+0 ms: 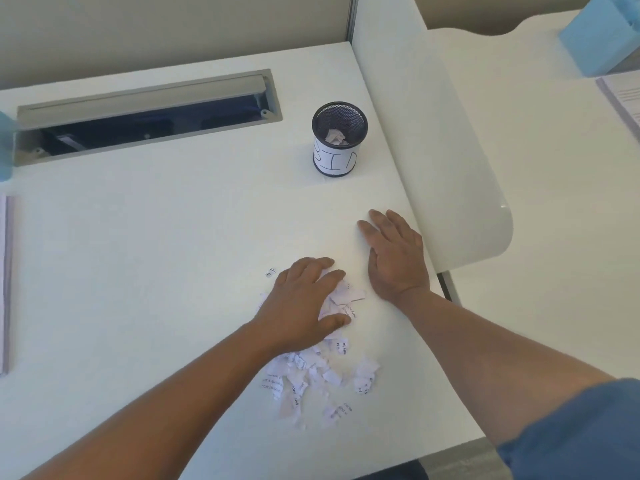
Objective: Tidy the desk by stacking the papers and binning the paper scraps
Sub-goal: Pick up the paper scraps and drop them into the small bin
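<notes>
From the head view, the desk (pixel 173 237) is showing white, with a heap of torn scraps (pixel 311 372) lying near its front edge, right of centre. The left hand (pixel 304 306) is lying on the far part of the heap, fingers spread and bent a little over the pieces, thumb lying against the scraps on the right; whether it is gripping any of them I cannot tell. One stray scrap (pixel 270 272) is sitting apart, just beyond the left hand's knuckles. The right hand (pixel 394 258) is resting flat on the bare desk just right of the heap, fingers straight and close together, pointing away from the person and holding nothing; its palm edge is lying just beside the nearest scraps.

Farther back, the bin (pixel 339 138), a dark mesh cup with a white label, is standing upright, well apart from the heap, with a few crumpled scraps showing inside. The papers (pixel 5 285) are lying at the desk's left edge, mostly cut off by the frame. A long cable slot (pixel 149 116) is sitting open along the back of the desk. A rounded divider (pixel 450 168) is running along the desk's right side. Beyond it, a second sheet stack (pixel 623 98) and a blue box (pixel 602 39) are sitting on the neighbouring desk.
</notes>
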### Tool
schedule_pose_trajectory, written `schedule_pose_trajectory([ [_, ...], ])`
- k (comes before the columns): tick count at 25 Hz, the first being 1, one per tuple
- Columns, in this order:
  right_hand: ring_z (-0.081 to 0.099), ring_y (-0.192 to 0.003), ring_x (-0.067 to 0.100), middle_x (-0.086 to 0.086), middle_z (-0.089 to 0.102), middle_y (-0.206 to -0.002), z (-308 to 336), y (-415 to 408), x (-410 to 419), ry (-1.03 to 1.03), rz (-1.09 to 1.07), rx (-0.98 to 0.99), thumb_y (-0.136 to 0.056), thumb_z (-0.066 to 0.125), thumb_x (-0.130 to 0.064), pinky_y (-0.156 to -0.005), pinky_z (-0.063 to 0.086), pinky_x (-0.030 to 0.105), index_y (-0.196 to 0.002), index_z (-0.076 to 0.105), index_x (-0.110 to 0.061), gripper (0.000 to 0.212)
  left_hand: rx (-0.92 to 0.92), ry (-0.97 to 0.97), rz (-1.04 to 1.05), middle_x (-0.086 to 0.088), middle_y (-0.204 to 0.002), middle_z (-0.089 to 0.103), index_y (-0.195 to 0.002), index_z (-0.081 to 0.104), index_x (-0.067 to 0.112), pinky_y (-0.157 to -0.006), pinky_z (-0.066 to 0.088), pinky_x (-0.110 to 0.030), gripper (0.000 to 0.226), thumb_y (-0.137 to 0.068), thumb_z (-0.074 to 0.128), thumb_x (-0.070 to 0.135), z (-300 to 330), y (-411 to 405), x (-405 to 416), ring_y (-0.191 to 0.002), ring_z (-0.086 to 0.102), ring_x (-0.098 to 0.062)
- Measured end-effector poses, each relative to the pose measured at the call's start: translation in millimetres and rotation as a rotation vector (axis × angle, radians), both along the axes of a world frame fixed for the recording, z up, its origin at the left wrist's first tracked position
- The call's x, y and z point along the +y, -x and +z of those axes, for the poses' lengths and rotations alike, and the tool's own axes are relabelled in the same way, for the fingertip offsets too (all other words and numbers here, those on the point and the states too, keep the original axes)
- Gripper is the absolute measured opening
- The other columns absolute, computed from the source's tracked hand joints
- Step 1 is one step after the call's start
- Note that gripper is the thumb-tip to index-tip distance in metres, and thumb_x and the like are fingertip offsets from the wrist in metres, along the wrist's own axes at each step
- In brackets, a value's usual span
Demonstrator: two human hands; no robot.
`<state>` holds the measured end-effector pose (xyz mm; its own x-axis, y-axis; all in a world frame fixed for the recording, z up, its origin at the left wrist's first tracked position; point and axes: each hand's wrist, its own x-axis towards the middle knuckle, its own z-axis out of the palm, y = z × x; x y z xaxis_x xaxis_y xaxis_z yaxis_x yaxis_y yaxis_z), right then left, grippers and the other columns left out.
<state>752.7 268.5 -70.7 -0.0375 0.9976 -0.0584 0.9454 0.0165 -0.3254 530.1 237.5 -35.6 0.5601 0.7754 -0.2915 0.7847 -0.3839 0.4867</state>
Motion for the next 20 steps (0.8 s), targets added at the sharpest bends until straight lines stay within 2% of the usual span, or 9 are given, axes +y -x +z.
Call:
schedule_pose_trajectory([
  [3, 0.031, -0.151, 0.034, 0.004, 0.043, -0.161, -1, 0, 1, -0.005, -0.014, 0.003, -0.094, 0.053, -0.005, -0.115, 0.028, 0.051, -0.146, 0.056, -0.02, 0.053, 0.03, 0.024, -0.073, 0.009, -0.159, 0.029, -0.153, 0.043, 0.038, -0.117, 0.029, -0.037, 0.076, -0.086, 0.068, 0.066, 3, -9, 5, -0.144, 0.022, -0.019],
  [7, 0.033, -0.15, 0.035, 0.004, 0.044, -0.16, -2, 2, 1, -0.012, -0.022, -0.011, -0.094, 0.052, -0.004, -0.114, 0.029, 0.05, -0.145, 0.057, -0.019, 0.054, -0.07, 0.104, -0.007, 0.006, -0.138, 0.045, -0.127, 0.069, 0.026, -0.094, 0.05, -0.039, 0.031, -0.097, 0.068, 0.033, 4, -21, 6, -0.124, 0.042, -0.02],
  [10, 0.035, -0.148, 0.037, 0.005, 0.047, -0.158, -2, 2, 0, -0.027, -0.026, -0.003, -0.092, 0.046, -0.007, -0.113, 0.03, 0.051, -0.144, 0.059, -0.018, 0.054, -0.182, 0.207, 0.122, 0.007, -0.121, 0.058, -0.113, 0.075, 0.02, -0.091, 0.051, -0.036, 0.017, -0.099, 0.066, 0.018, 8, -17, 12, -0.109, 0.057, -0.018],
  [12, 0.035, -0.148, 0.037, 0.005, 0.047, -0.158, -1, 2, -1, -0.032, -0.023, -0.002, -0.092, 0.046, -0.007, -0.113, 0.03, 0.051, -0.144, 0.059, -0.018, 0.054, -0.277, 0.284, 0.257, 0.008, -0.117, 0.067, -0.111, 0.077, 0.023, -0.092, 0.05, -0.025, 0.016, -0.098, 0.069, 0.018, 15, -9, 22, -0.108, 0.063, -0.012],
  [15, 0.035, -0.148, 0.038, 0.005, 0.047, -0.158, 0, 2, -2, -0.036, -0.021, 0.0, -0.093, 0.045, -0.008, -0.114, 0.029, 0.051, -0.144, 0.059, -0.018, 0.053, -0.338, 0.366, 0.412, 0.018, -0.111, 0.072, -0.103, 0.076, 0.037, -0.075, 0.04, 0.002, 0.014, -0.097, 0.072, 0.025, 26, 2, 40, -0.097, 0.062, 0.013],
  [17, 0.036, -0.148, 0.038, 0.005, 0.047, -0.158, 0, 3, -1, -0.032, -0.027, 0.0, -0.094, 0.049, -0.004, -0.114, 0.03, 0.052, -0.144, 0.059, -0.018, 0.052, -0.372, 0.401, 0.441, 0.023, -0.102, 0.071, -0.096, 0.073, 0.04, -0.07, 0.04, 0.004, 0.016, -0.096, 0.073, 0.023, 35, 8, 52, -0.086, 0.062, 0.021],
  [20, 0.038, -0.147, 0.039, 0.006, 0.049, -0.157, 1, 4, -2, -0.045, -0.028, -0.007, -0.093, 0.047, -0.006, -0.113, 0.031, 0.053, -0.143, 0.06, -0.017, 0.052, -0.358, 0.412, 0.416, 0.021, -0.092, 0.072, -0.095, 0.073, 0.034, -0.063, 0.043, 0.0, 0.016, -0.096, 0.073, 0.019, 51, 14, 67, -0.071, 0.072, 0.002],
])
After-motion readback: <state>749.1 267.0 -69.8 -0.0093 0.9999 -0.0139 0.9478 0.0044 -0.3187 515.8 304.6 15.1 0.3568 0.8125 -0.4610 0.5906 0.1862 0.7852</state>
